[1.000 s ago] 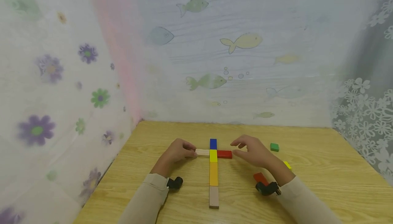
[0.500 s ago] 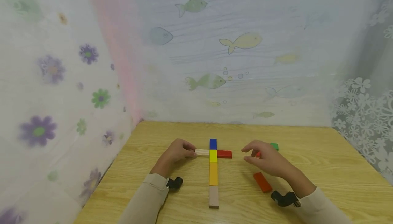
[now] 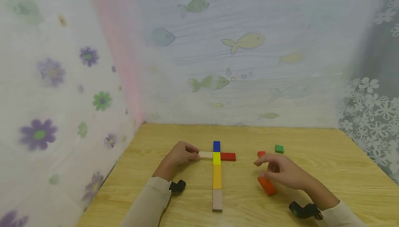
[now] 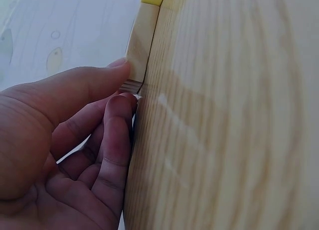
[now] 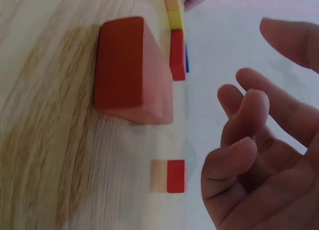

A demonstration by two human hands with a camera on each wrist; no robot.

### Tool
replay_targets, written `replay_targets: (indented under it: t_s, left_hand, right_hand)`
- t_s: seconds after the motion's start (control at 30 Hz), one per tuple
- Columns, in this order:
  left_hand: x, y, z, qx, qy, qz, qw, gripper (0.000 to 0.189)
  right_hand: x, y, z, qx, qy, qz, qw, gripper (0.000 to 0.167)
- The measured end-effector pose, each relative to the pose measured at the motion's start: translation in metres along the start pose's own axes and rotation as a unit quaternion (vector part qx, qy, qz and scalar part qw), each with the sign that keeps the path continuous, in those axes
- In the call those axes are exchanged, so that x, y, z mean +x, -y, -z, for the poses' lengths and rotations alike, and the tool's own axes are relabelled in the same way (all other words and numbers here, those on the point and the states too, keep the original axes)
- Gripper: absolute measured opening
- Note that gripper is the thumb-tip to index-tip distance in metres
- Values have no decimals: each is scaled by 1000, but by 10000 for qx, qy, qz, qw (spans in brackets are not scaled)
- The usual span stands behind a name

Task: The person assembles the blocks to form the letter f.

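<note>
A cross of flat wooden blocks lies on the table. My left hand (image 3: 182, 153) pinches the outer end of its plain wooden block (image 3: 205, 154), the thumb (image 4: 117, 68) on that end in the left wrist view. A yellow block (image 3: 216, 158) sits at the crossing, with a blue block (image 3: 216, 146) beyond it and a red block (image 3: 228, 156) to its right. An orange block (image 3: 216, 176) and a pinkish-brown block (image 3: 217, 200) run toward me. My right hand (image 3: 286, 171) hovers with loosely bent fingers over a loose orange-red block (image 3: 266, 186), holding nothing.
A small red block (image 3: 261, 154) lies just beyond my right fingers, and a green block (image 3: 279, 148) farther back. A wall sheet with fish (image 3: 212, 81) rises behind the table (image 3: 174, 206), and a flowered sheet (image 3: 65, 109) on the left.
My right hand has drawn away from the cross's red block, moving right and toward me to the loose orange-red block. A loose yellow block has dropped from sight. The left hand keeps still.
</note>
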State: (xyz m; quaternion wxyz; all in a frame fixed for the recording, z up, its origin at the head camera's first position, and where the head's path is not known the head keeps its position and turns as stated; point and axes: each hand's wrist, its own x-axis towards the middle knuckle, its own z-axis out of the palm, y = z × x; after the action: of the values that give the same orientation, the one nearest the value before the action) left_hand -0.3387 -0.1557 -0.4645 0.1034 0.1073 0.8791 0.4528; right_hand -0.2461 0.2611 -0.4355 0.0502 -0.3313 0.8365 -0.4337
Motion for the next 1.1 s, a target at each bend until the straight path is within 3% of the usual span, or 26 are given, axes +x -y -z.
replay_targets:
  t_s: [0.27,0.47,0.63,0.9,1.1]
  left_hand:
    - [-1,-3,2,-40,-18,-29,10000,25]
    - [1,-4,0,-61,-41,-39,10000,23]
    - [2,-1,-1,-20,-59,-27,10000,24]
    - [1,2,-1,-55,-53,-37,10000,26]
    - [-2,-1,-1,-96,-37,-55,9999,26]
  right_hand:
    - [-7,-14,9,853,955,-165,9916,48]
    - [-11,-20,11,982,1152,-356,9878,56]
    - [-14,-22,12,958,1358,-239,9858,59]
    - [-16,-26,15,1359,1680,11,9764,67]
    - [-17,-27,16,1366,1771,-56,9746,66]
